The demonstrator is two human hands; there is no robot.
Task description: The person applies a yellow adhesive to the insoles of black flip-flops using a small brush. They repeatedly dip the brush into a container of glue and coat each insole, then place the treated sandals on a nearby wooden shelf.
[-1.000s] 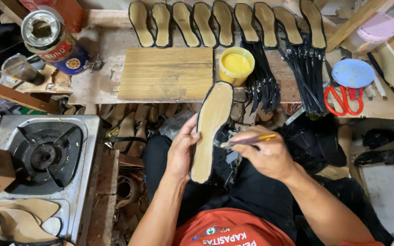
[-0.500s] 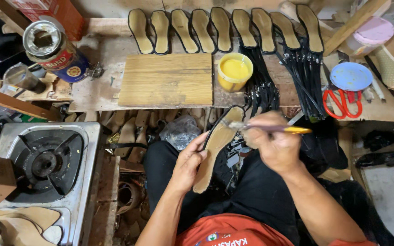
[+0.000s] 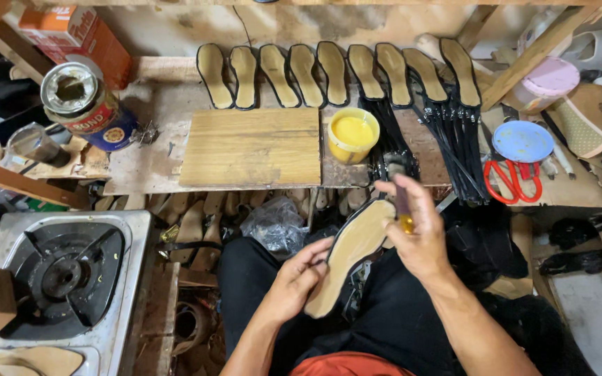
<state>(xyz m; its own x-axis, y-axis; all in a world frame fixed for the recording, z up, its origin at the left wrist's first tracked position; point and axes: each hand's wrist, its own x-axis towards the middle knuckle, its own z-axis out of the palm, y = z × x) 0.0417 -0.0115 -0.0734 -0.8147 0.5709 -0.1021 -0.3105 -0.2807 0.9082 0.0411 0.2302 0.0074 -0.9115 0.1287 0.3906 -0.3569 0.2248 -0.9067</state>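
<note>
On the workbench (image 3: 148,174), a yellow cup (image 3: 353,134) holds yellow glue.

tan insole (image 3: 351,252), tilted, over lap, brush (image 3: 400,188) upright above

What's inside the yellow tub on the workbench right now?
The yellow tub holds a thick yellow paste that covers its bottom. Whatever lies under the paste, and how deep it goes, cannot be seen. The right hand holds the brush clear of the tub, above the insole.
</note>
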